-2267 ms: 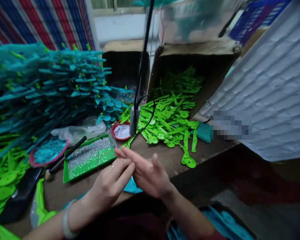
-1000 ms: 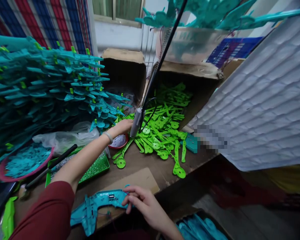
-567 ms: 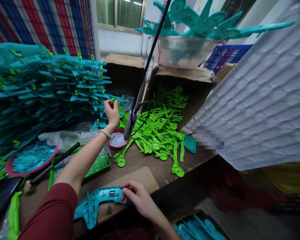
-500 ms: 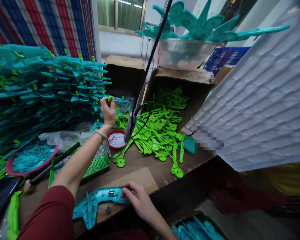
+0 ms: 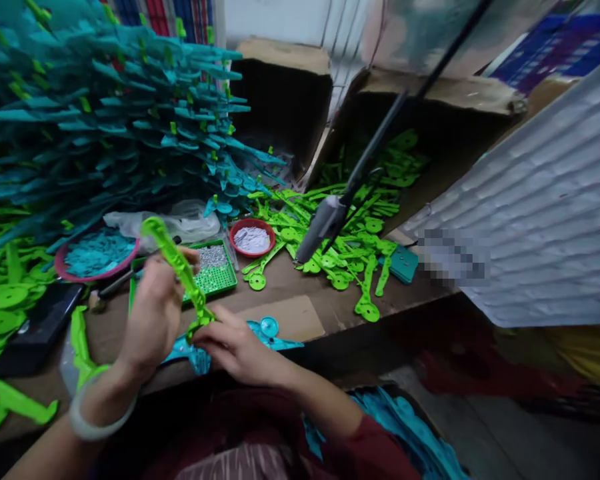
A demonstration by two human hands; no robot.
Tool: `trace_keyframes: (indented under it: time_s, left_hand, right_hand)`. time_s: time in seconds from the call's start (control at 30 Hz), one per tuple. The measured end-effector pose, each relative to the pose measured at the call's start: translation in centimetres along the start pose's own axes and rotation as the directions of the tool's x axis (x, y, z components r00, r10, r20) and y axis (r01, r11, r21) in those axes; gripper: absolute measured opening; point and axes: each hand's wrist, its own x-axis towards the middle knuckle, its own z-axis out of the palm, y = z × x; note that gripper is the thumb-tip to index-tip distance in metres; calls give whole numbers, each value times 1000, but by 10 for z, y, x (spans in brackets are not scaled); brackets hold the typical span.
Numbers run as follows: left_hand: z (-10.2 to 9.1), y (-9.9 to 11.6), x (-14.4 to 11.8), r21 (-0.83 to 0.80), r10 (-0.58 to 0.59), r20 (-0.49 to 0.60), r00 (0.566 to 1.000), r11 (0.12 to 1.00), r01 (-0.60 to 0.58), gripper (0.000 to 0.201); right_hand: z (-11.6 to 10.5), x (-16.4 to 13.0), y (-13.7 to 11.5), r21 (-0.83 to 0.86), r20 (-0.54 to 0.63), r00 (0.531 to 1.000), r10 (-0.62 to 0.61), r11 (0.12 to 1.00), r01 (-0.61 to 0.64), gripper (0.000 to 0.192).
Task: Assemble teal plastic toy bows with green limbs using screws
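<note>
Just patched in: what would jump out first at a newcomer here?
The tall stack of teal parts at far left, then bright green parts spilling from the tipped cardboard box. Up close, the left hand and right hand hold a green strip.

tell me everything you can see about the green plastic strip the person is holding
The green strip is a long, narrow piece of bright green moulded plastic with a rounded upper end near the top left. It slants from upper left to lower right above the bench. The left hand grips its middle; the right hand pinches its lower end, right over a teal plastic shell on the bench. Motion blur hides finer detail.
</note>
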Motion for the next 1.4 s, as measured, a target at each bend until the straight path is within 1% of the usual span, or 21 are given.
trace_keyframes:
  time_s: [0.07, 0.1, 0.13, 0.2, 0.27, 0.33, 0.4, 0.47, 0.53, 0.6, 0.67, 0.7, 0.73, 0.8, 0.83, 0.9, 0.93, 1.03, 1.1, 1.2, 1.4]
  left_hand:
    - [-26, -18, -13, 174, -300, 116, 947, 945, 278, 30]
    - [-38, -26, -19, 201, -377, 94, 921, 914, 353, 32]
    - [-48, -32, -23, 186, -394, 28, 919, 905, 382, 33]
    - [-65, -37, -29, 144, -321, -136, 937, 930, 339, 37]
    - [-78, -35, -33, 209, -298, -135, 945, 924, 321, 36]
    - [-87, -32, -40, 335, -392, 26, 919, 870, 362, 34]
    - [-93, -29, -48, 430, -499, 179, 848, 815, 389, 36]
    - [-95, -28, -56, 474, -552, 263, 791, 788, 393, 33]
    - [-98, -27, -60, 480, -575, 310, 757, 782, 398, 26]
    - [-101, -24, -58, 480, -593, 345, 727, 777, 406, 19]
    - [-105, -19, -52, 483, -634, 403, 660, 760, 435, 15]
    - [-106, -17, -48, 491, -670, 441, 597, 737, 464, 14]
    - [-107, -15, -45, 503, -709, 483, 514, 705, 500, 14]
    - [-109, -13, -38, 530, -761, 552, 340, 635, 562, 16]
    - [-109, -14, -35, 545, -770, 574, 277, 612, 573, 17]
    - [-109, -16, -30, 558, -763, 612, 207, 602, 571, 19]
    - [-110, -18, -29, 560, -757, 627, 182, 601, 570, 20]
    - [-109, -23, -25, 556, -762, 638, 109, 554, 620, 16]
    - [-109, -25, -25, 548, -779, 622, 77, 504, 667, 10]
    - [-108, -29, -25, 560, -803, 594, 59, 465, 686, 8]
    - [-108, -31, -27, 589, -778, 621, 89, 539, 602, 14]
  right_hand:
    - [13, -2, 3, -3, -56, 998, 6, 1000, -6, 14]
    - [17, -4, 3, 3, -75, 997, 3, 1000, -3, 13]
    - [19, -7, 3, 24, -107, 994, 7, 1000, -4, 13]
    - [16, -12, 0, 137, -234, 969, 77, 989, -46, 15]
    - [5, -10, -3, 275, -294, 926, 237, 949, -156, 17]
    - [-6, 3, -5, 266, -165, 926, 338, 920, -288, 15]
    - [-12, 20, -6, 153, 42, 934, 355, 921, -358, 14]
    - [-13, 36, -4, 83, 197, 905, 377, 913, -399, 14]
    - [-13, 47, -1, 50, 243, 876, 416, 897, -440, 15]
    - [-16, 55, -2, 5, 253, 876, 410, 905, -425, 18]
    - [-22, 63, -7, -93, 372, 875, 310, 950, -296, 18]
    - [-25, 68, -12, -148, 481, 843, 242, 970, -194, 17]
    - [-27, 73, -16, -190, 604, 776, 183, 978, -82, 16]
    - [-29, 85, -22, -214, 799, 590, 116, 972, 98, 15]
    - [-29, 91, -24, -202, 856, 506, 104, 969, 142, 14]
    - [-26, 101, -24, -160, 917, 390, 88, 974, 157, 11]
    - [-24, 104, -23, -146, 929, 360, 83, 978, 152, 9]
    - [-19, 106, -19, -154, 939, 331, 97, 977, 151, 7]
    - [-17, 105, -17, -184, 936, 332, 120, 968, 169, 7]
    - [-15, 105, -15, -222, 937, 312, 159, 959, 177, 11]
    - [-17, 108, -18, -132, 960, 267, 83, 976, 171, 12]
